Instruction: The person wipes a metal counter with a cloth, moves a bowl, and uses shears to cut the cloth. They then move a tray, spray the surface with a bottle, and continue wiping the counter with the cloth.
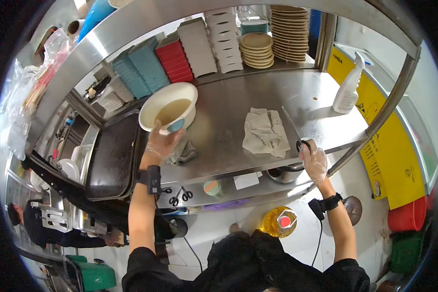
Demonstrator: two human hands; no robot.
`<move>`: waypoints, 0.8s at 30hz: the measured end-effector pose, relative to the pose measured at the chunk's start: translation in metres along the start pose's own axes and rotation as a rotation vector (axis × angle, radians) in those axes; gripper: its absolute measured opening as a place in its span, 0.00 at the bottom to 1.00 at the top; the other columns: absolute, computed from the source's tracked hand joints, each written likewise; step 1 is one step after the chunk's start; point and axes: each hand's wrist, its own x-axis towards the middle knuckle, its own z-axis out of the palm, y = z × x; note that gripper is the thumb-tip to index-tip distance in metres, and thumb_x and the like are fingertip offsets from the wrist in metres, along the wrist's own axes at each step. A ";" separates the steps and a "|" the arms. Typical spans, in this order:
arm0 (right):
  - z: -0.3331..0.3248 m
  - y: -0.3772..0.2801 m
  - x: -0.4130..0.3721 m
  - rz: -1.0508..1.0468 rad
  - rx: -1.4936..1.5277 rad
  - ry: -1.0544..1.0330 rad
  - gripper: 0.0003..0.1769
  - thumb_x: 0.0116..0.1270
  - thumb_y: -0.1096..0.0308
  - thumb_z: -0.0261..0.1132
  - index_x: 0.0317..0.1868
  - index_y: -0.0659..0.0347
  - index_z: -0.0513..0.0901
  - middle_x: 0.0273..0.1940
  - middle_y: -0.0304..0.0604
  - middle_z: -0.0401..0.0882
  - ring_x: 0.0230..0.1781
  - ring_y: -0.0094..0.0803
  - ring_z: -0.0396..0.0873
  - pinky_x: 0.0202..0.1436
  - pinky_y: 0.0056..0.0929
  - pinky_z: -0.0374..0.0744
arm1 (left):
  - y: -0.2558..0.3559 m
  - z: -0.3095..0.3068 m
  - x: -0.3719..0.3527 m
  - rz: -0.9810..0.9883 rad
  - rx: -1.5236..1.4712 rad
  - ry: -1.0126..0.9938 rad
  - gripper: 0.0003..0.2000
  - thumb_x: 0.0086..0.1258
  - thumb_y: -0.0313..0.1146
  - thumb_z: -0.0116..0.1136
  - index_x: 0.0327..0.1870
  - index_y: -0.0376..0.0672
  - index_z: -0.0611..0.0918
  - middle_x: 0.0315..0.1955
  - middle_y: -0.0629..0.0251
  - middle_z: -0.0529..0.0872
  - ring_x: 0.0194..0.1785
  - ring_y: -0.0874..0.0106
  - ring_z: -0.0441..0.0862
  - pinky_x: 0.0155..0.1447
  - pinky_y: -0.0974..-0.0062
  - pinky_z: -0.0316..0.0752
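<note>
My right hand point(314, 158), in a clear plastic glove, is closed round the black handle of a knife point(291, 121). Its long thin blade points away from me, just right of a folded off-white cloth point(265, 132) on the steel table. At the front of a white basin point(146, 111) of cloudy brownish liquid is my left hand point(162, 145), gloved too. Its fingers close on a small teal piece point(176, 125) at the basin's rim; what kind of thing it is I cannot make out. A crumpled grey cloth point(184, 154) lies beside that hand.
Stacked plates point(290, 34), red containers point(174, 58) and blue-grey containers point(146, 65) line the table's back. A spray bottle point(347, 90) stands right, a dark tray point(113, 155) left. Scissors point(180, 195) lie on the lower shelf. An oil jug point(277, 222) is on the floor. Another person point(44, 226) is far left.
</note>
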 end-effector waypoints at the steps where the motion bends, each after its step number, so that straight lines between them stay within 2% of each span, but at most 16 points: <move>1: -0.003 -0.006 0.000 0.039 0.029 -0.015 0.10 0.74 0.60 0.55 0.45 0.58 0.73 0.21 0.48 0.78 0.24 0.51 0.80 0.29 0.45 0.74 | 0.003 0.005 -0.003 0.163 0.231 0.121 0.31 0.67 0.49 0.63 0.67 0.42 0.69 0.54 0.44 0.80 0.57 0.52 0.80 0.53 0.64 0.85; 2: -0.004 -0.008 0.000 0.077 0.059 -0.027 0.10 0.74 0.61 0.55 0.44 0.58 0.73 0.21 0.48 0.79 0.24 0.51 0.80 0.29 0.45 0.74 | 0.036 -0.041 0.027 0.238 0.576 -0.029 0.26 0.68 0.46 0.62 0.62 0.41 0.71 0.52 0.49 0.81 0.51 0.56 0.82 0.50 0.65 0.85; 3: -0.003 -0.006 0.000 0.038 0.009 -0.015 0.10 0.74 0.61 0.55 0.43 0.59 0.73 0.21 0.48 0.78 0.24 0.51 0.80 0.30 0.45 0.74 | 0.035 -0.037 0.030 0.231 0.579 -0.034 0.26 0.68 0.46 0.62 0.62 0.41 0.71 0.52 0.49 0.81 0.51 0.56 0.82 0.50 0.65 0.85; 6: -0.008 -0.009 -0.004 0.108 0.058 -0.010 0.10 0.75 0.61 0.54 0.43 0.59 0.73 0.21 0.49 0.78 0.24 0.51 0.79 0.29 0.45 0.74 | 0.031 -0.029 0.030 0.611 0.952 0.108 0.09 0.68 0.39 0.60 0.41 0.45 0.77 0.35 0.66 0.81 0.37 0.69 0.80 0.39 0.71 0.82; 9: -0.008 0.001 -0.010 0.112 0.002 0.010 0.11 0.75 0.60 0.54 0.42 0.60 0.74 0.20 0.49 0.78 0.23 0.51 0.79 0.29 0.45 0.73 | 0.001 0.020 0.022 0.519 0.746 0.287 0.04 0.68 0.35 0.58 0.35 0.47 0.77 0.30 0.69 0.78 0.35 0.72 0.79 0.39 0.72 0.81; 10: -0.010 0.000 -0.011 0.117 0.000 0.013 0.11 0.75 0.60 0.54 0.42 0.60 0.74 0.20 0.49 0.78 0.23 0.51 0.79 0.29 0.45 0.73 | 0.010 0.003 0.035 0.514 0.749 0.284 0.04 0.68 0.35 0.58 0.35 0.47 0.77 0.30 0.69 0.78 0.35 0.72 0.79 0.39 0.72 0.81; 12: -0.015 -0.003 -0.013 0.141 0.020 0.011 0.11 0.75 0.60 0.54 0.41 0.60 0.74 0.20 0.49 0.78 0.22 0.50 0.78 0.28 0.44 0.73 | 0.030 -0.035 0.065 0.629 1.158 -0.154 0.10 0.64 0.24 0.64 0.44 0.40 0.78 0.38 0.66 0.79 0.44 0.71 0.77 0.48 0.73 0.76; 13: -0.016 -0.002 -0.015 0.145 0.017 0.013 0.11 0.75 0.60 0.54 0.41 0.60 0.74 0.20 0.49 0.78 0.22 0.50 0.78 0.28 0.44 0.73 | 0.031 -0.039 0.073 0.624 1.158 -0.158 0.10 0.64 0.24 0.64 0.44 0.40 0.78 0.38 0.66 0.79 0.44 0.71 0.77 0.48 0.73 0.76; 15: -0.017 0.002 -0.019 0.177 0.031 0.030 0.12 0.75 0.59 0.53 0.40 0.60 0.74 0.19 0.48 0.77 0.21 0.50 0.77 0.28 0.44 0.73 | 0.023 -0.036 0.090 0.808 1.307 -0.423 0.10 0.66 0.33 0.64 0.45 0.44 0.79 0.37 0.67 0.80 0.41 0.70 0.78 0.46 0.73 0.77; 16: -0.017 0.006 -0.021 0.181 0.026 0.032 0.12 0.75 0.59 0.53 0.40 0.60 0.74 0.19 0.48 0.77 0.21 0.50 0.77 0.28 0.44 0.73 | 0.014 -0.023 0.091 0.803 1.304 -0.428 0.10 0.66 0.33 0.64 0.45 0.44 0.79 0.37 0.67 0.80 0.41 0.70 0.78 0.46 0.73 0.77; 18: -0.019 0.015 -0.025 0.024 -0.122 0.039 0.13 0.76 0.58 0.52 0.41 0.60 0.74 0.18 0.46 0.76 0.20 0.48 0.77 0.28 0.42 0.73 | -0.017 0.028 0.077 0.299 0.845 -0.015 0.09 0.68 0.38 0.62 0.44 0.47 0.79 0.34 0.69 0.79 0.38 0.72 0.78 0.44 0.74 0.76; 19: -0.022 0.011 -0.026 0.030 -0.127 0.042 0.13 0.76 0.58 0.52 0.41 0.60 0.74 0.18 0.46 0.76 0.20 0.48 0.77 0.28 0.42 0.73 | -0.054 0.062 0.070 0.400 0.862 0.167 0.08 0.69 0.38 0.60 0.42 0.48 0.78 0.33 0.71 0.77 0.37 0.75 0.76 0.41 0.75 0.75; 20: -0.027 0.003 -0.026 0.162 -0.050 0.015 0.13 0.76 0.60 0.51 0.40 0.61 0.74 0.18 0.45 0.77 0.21 0.48 0.78 0.30 0.43 0.73 | -0.052 0.057 0.086 0.393 0.865 0.162 0.08 0.69 0.38 0.60 0.42 0.48 0.78 0.33 0.71 0.77 0.37 0.75 0.76 0.41 0.75 0.75; 22: -0.029 0.005 -0.030 0.264 0.011 0.016 0.15 0.76 0.58 0.51 0.42 0.61 0.75 0.18 0.44 0.76 0.20 0.45 0.78 0.28 0.40 0.74 | -0.060 0.064 0.109 0.567 1.542 -0.196 0.07 0.70 0.38 0.57 0.40 0.47 0.77 0.33 0.71 0.77 0.38 0.75 0.76 0.41 0.74 0.75; 23: -0.030 0.007 -0.034 0.271 0.007 0.021 0.15 0.76 0.58 0.51 0.42 0.61 0.75 0.18 0.44 0.76 0.20 0.45 0.78 0.28 0.40 0.74 | -0.080 0.085 0.107 0.301 1.043 0.006 0.05 0.71 0.35 0.56 0.41 0.46 0.76 0.33 0.71 0.77 0.37 0.75 0.76 0.41 0.75 0.75; 24: -0.031 0.005 -0.035 0.281 0.018 0.028 0.14 0.76 0.58 0.51 0.42 0.61 0.75 0.18 0.44 0.77 0.20 0.45 0.78 0.28 0.40 0.74 | -0.097 0.099 0.111 0.295 1.044 0.000 0.05 0.71 0.35 0.56 0.41 0.46 0.76 0.33 0.71 0.77 0.37 0.75 0.76 0.41 0.75 0.75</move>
